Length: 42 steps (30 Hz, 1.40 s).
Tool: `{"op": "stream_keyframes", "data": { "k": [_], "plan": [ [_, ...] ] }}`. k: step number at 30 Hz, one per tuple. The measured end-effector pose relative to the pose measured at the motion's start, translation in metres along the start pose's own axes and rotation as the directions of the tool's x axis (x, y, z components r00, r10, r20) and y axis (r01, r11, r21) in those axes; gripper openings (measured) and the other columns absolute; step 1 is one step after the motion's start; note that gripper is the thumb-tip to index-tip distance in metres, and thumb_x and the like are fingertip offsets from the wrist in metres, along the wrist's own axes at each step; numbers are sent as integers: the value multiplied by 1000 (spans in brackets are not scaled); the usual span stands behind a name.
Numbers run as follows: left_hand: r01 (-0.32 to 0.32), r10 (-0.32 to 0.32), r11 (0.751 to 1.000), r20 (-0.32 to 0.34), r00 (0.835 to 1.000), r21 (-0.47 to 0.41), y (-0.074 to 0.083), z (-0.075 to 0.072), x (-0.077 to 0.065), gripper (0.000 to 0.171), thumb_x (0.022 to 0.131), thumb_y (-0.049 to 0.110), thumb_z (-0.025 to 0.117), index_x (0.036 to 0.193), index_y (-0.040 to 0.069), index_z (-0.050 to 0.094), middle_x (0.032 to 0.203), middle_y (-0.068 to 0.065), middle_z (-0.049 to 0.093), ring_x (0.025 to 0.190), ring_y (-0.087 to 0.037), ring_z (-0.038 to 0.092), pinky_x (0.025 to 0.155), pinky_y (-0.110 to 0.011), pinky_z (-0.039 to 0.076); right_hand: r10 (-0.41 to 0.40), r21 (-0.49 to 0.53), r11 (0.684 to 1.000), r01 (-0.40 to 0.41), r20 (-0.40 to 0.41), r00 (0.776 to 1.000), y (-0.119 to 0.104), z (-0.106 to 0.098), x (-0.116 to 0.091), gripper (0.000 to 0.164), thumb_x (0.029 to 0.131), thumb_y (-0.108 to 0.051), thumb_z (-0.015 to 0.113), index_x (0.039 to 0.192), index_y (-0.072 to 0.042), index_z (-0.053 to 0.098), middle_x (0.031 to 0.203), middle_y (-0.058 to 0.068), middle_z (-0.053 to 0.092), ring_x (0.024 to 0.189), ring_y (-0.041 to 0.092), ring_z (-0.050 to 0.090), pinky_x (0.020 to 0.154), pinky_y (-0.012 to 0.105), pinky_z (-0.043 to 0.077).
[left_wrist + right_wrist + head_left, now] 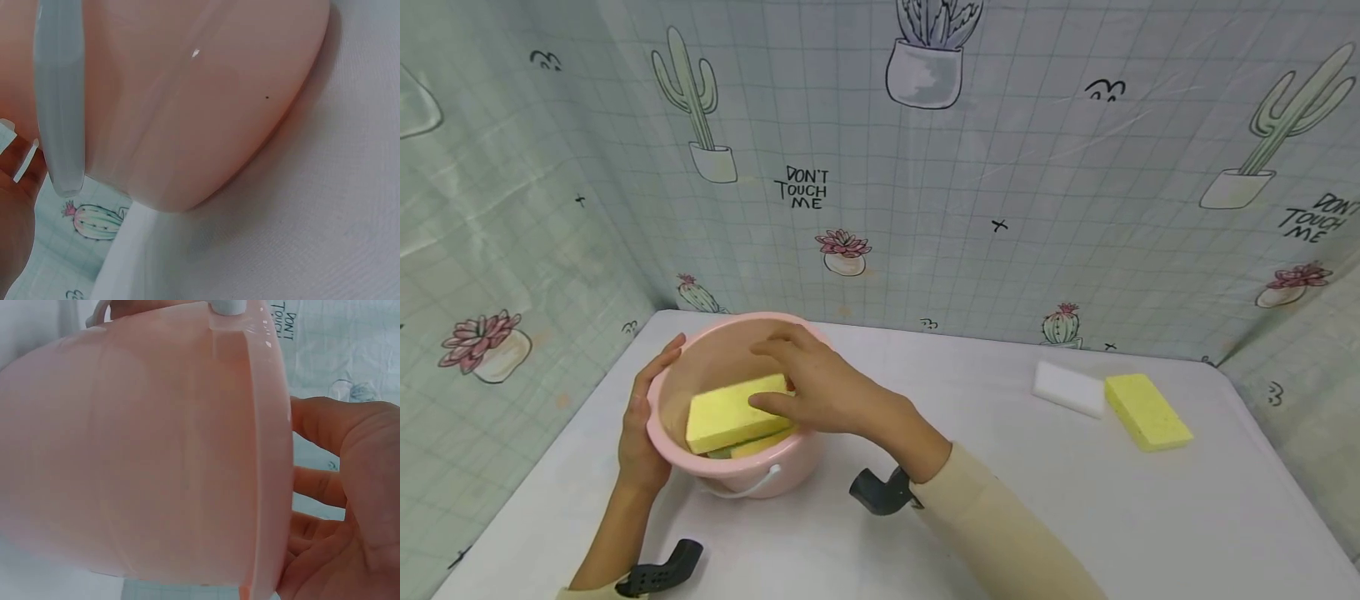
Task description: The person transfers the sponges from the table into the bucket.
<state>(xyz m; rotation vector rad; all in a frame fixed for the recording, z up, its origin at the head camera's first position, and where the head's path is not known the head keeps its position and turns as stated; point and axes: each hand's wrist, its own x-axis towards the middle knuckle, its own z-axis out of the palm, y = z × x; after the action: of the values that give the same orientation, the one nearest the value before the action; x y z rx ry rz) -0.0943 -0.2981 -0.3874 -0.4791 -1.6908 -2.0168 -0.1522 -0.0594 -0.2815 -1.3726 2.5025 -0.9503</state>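
A pink bucket with a white handle stands on the white table. My left hand holds it by the left side and rim; in the left wrist view part of this hand shows beside the handle. Inside, a yellow sponge lies tilted on top of another yellow sponge. My right hand reaches over the right rim with fingers spread, its thumb over the top sponge. In the right wrist view, the bucket wall hides the fingertips.
On the right of the table lie a white sponge and a yellow sponge, close together. Behind the table hangs a gridded curtain with cactus prints. Dark wrist-camera mounts sit on both wrists.
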Motion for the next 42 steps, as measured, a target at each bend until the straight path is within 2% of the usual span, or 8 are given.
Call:
{"op": "stream_keyframes", "data": {
  "k": [2, 8, 12, 20, 28, 33, 37, 42],
  "plan": [
    [-5, 5, 1000, 0, 1000, 2, 0, 1, 0, 56, 99, 39, 34, 143, 4, 39, 154, -10, 26, 141, -23, 19, 110, -25, 25, 21, -3, 1000, -21, 4, 1000, 1, -3, -3, 55, 91, -33, 65, 138, -10, 48, 139, 4, 37, 81, 6, 52, 73, 14, 43],
    [-11, 11, 1000, 4, 1000, -2, 1, 1, 1, 56, 99, 39, 34, 143, 4, 39, 154, -10, 26, 141, -23, 20, 109, -25, 26, -3, 14, 1000, 4, -43, 999, 4, -9, -12, 50, 91, -27, 66, 135, -10, 52, 130, 1, 43, 81, 3, 52, 74, 13, 44],
    [-5, 5, 1000, 3, 1000, 0, 2, 0, 1, 56, 99, 39, 34, 143, 5, 39, 154, -9, 26, 141, -23, 20, 109, -24, 28, -25, 56, 998, 30, -91, 996, 7, -11, -19, 46, 91, -22, 66, 133, -9, 54, 131, 1, 46, 80, 3, 53, 72, 14, 46],
    [6, -6, 1000, 0, 1000, -7, 1, -1, -1, 56, 98, 39, 34, 143, 5, 39, 154, -9, 26, 141, -22, 20, 109, -24, 27, -86, 105, 988, 112, -225, 970, 20, -16, -34, 38, 89, -12, 67, 126, -7, 60, 123, 2, 54, 76, 6, 53, 69, 21, 51],
    [12, -12, 1000, -3, 1000, 7, 1, -1, -3, 57, 98, 39, 34, 144, 5, 38, 155, -9, 25, 141, -23, 21, 108, -24, 29, -24, 99, 994, 52, -268, 963, 36, -26, -54, 38, 88, -12, 68, 126, -10, 61, 121, 1, 57, 77, 7, 55, 72, 23, 53],
    [12, -12, 1000, -3, 1000, 5, 1, -1, -1, 57, 98, 39, 35, 144, 6, 38, 155, -9, 25, 141, -24, 21, 108, -24, 30, 18, 79, 997, 7, -319, 947, 50, -33, -69, 37, 89, -16, 69, 125, -14, 62, 120, -5, 57, 79, 7, 55, 73, 24, 53],
    [15, -15, 1000, -7, 1000, 1, 0, -1, -1, 57, 98, 39, 36, 144, 6, 39, 154, -8, 26, 140, -24, 22, 107, -24, 31, 39, 68, 998, -16, -344, 938, 59, -37, -80, 36, 89, -19, 69, 125, -14, 62, 118, -5, 58, 81, 7, 55, 74, 27, 54],
    [16, -16, 1000, -9, 1000, 2, 0, 0, -1, 57, 98, 39, 36, 144, 6, 39, 155, -8, 26, 140, -24, 22, 107, -24, 31, 47, 52, 998, -30, -377, 925, 68, -40, -91, 37, 90, -20, 68, 126, -14, 61, 118, -5, 58, 82, 7, 56, 75, 25, 53]
  ]
}}
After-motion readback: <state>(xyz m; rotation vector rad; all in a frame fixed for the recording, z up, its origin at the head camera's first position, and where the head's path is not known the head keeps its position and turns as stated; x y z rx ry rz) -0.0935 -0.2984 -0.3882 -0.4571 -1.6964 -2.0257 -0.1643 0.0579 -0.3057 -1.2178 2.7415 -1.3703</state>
